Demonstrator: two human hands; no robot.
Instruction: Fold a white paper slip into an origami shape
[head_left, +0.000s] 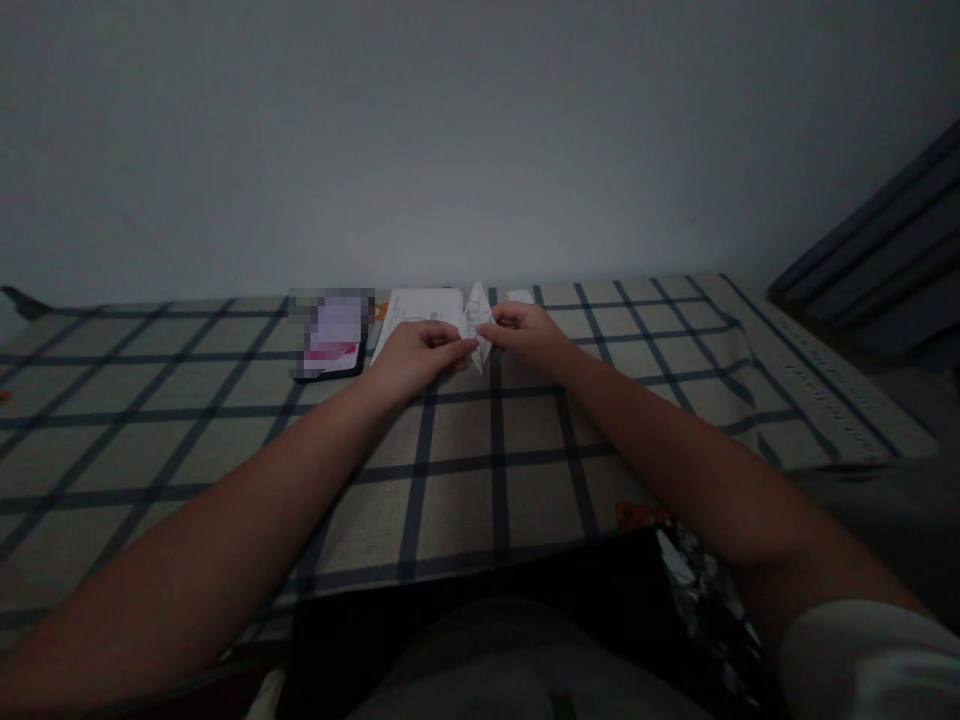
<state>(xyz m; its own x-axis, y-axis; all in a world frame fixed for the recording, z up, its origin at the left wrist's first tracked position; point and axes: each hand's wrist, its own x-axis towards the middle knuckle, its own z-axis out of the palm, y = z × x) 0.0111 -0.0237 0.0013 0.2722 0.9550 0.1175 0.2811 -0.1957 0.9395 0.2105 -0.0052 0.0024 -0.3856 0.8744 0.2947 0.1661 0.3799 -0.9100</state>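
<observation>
A folded piece of white paper (478,312), pointed at top and bottom, stands between my two hands above the checked cloth. My left hand (421,352) pinches its left edge between thumb and fingers. From the other side my right hand (526,335) grips the right edge the same way. Behind my left hand lies a stack of printed white sheets (424,303), partly covered by that hand. A small white item (520,296) shows just behind my right hand; its kind is unclear.
A checked tablecloth (465,490) covers the table up to a plain wall (480,140). Left of the sheets, a phone-like device (334,335) with a pixelated screen lies in a dark case. Something shiny and silvery (697,580) is below the front edge, under my right forearm.
</observation>
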